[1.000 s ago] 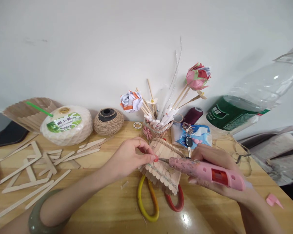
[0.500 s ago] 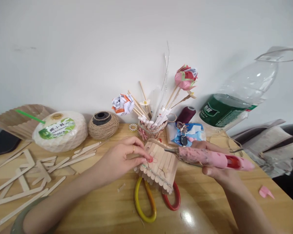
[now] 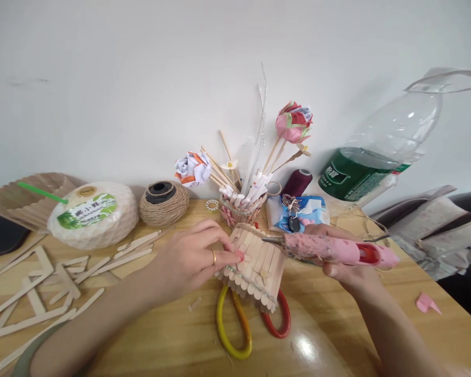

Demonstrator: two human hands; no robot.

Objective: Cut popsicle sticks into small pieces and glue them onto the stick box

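My left hand [image 3: 198,256] rests a fingertip on a small red piece [image 3: 239,256] at the middle of a wooden flower. Its fingers are stretched out and its thumb is mostly hidden. The flower sits on a panel of popsicle sticks [image 3: 265,256] with rounded ends, trimmed with glittery cord and a second small wooden flower. My right hand [image 3: 347,256] is wrapped round a pink glue gun [image 3: 317,248], its metal nozzle pointing left over the panel's top edge. Under the panel, scissors [image 3: 235,348] show their yellow and red handle loops.
Loose popsicle sticks [image 3: 35,298] lie at left, near a white coconut [image 3: 94,214] with a green straw and a twine spool [image 3: 165,204]. Behind the panel stands a pot [image 3: 243,212] of paper flowers. A large plastic bottle [image 3: 361,162] leans at right. A pink scrap [image 3: 427,302] lies near the edge.
The left hand has turned from pinching the red piece to pressing it with a fingertip. The right hand and glue gun have shifted slightly left.
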